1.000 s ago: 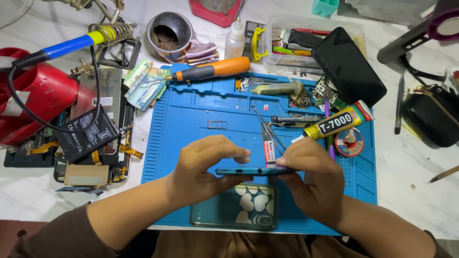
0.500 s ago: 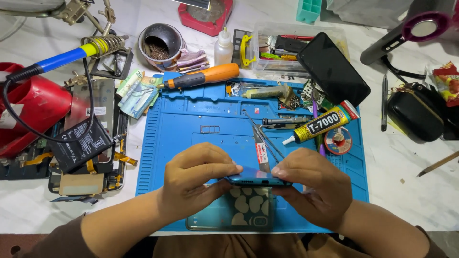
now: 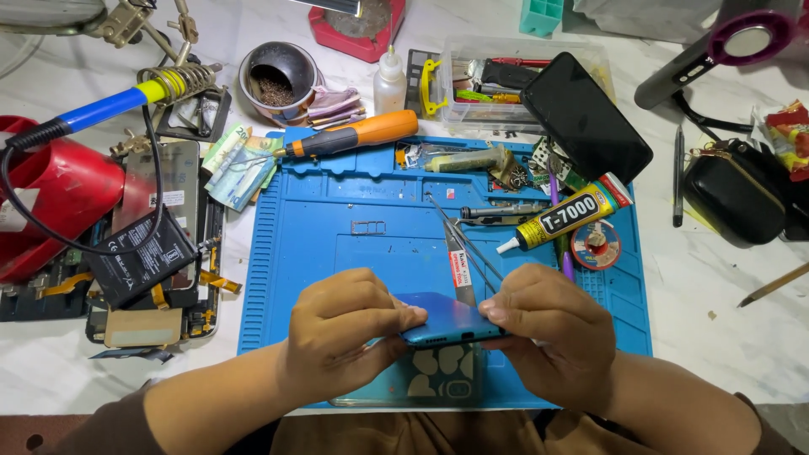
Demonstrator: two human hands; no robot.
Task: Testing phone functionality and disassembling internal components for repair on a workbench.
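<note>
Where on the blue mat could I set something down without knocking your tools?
The blue mat is bare in its left-centre, between the orange screwdriver above and the left hand below. Its right side is crowded: glue tube, tweezers and small parts. Both hands hold the blue phone.

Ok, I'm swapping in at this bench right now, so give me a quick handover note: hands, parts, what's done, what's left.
Left hand and right hand: each has a grip on one end of the blue phone, held edge-up above the blue mat.
Patterned case lies on the mat under the phone.
Glue tube, tweezers and orange screwdriver lie untouched.
Done or left: cannot tell.
</note>
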